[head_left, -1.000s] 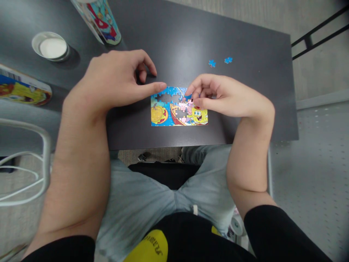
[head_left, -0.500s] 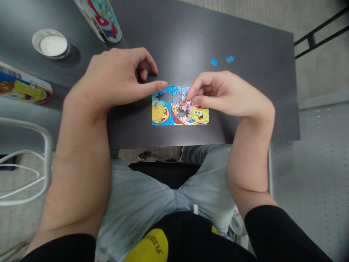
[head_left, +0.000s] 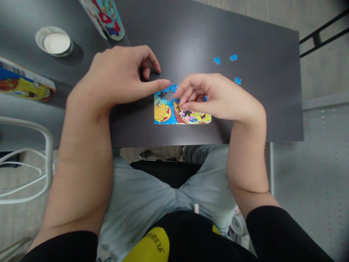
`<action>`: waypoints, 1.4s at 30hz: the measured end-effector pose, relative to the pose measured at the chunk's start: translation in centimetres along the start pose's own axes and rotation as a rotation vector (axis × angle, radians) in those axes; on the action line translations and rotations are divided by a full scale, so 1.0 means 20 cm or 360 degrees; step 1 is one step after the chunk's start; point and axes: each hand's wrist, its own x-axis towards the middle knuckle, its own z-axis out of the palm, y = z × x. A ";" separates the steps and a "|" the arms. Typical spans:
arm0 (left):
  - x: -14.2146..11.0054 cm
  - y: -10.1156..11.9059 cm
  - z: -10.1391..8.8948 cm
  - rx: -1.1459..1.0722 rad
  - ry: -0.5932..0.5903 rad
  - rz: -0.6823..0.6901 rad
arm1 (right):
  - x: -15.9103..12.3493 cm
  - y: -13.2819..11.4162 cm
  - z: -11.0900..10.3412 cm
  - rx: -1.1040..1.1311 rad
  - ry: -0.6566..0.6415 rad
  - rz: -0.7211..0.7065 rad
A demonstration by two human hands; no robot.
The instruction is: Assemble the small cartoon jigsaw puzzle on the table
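Head view: small rectangular cartoon jigsaw puzzle [head_left: 169, 112], blue and yellow, partly assembled, flat near the front edge of the dark grey worktop [head_left: 191, 32]. Gap visible in the top row, smaller gap lower down by the right thumb. Right hand [head_left: 215, 96] over the puzzle's right half, fingertips [head_left: 180, 95] pinched together on the surface; whether a piece sits in the grip cannot be told. Left hand [head_left: 122, 74] at the upper left corner, extended index finger touching the top edge, grip released, holding nothing. Three loose blue puzzle pieces [head_left: 217, 60] beyond the right hand, apart from the puzzle. Round white-filled metal lid [head_left: 56, 42] far left. Colourful cartoon tube [head_left: 106, 18] at the rear.
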 end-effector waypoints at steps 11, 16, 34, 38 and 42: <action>0.00 0.01 -0.01 -0.0045 -0.0017 -0.0052 | 0.02 -0.01 0.00 -0.0002 0.0007 0.0088; -0.01 0.02 -0.01 -0.0067 -0.0056 -0.0078 | 0.02 -0.02 0.02 -0.0031 0.0008 0.0067; 0.00 0.01 0.00 -0.0007 -0.0013 -0.0029 | 0.03 0.01 0.00 -0.0294 0.0127 0.0052; 0.00 -0.02 0.00 -0.0040 -0.0039 -0.0028 | -0.07 0.01 -0.08 -0.0267 0.0436 -0.0098; 0.01 -0.03 0.01 -0.0103 -0.0051 -0.0063 | -0.19 0.10 -0.23 -0.0440 0.0927 -0.0037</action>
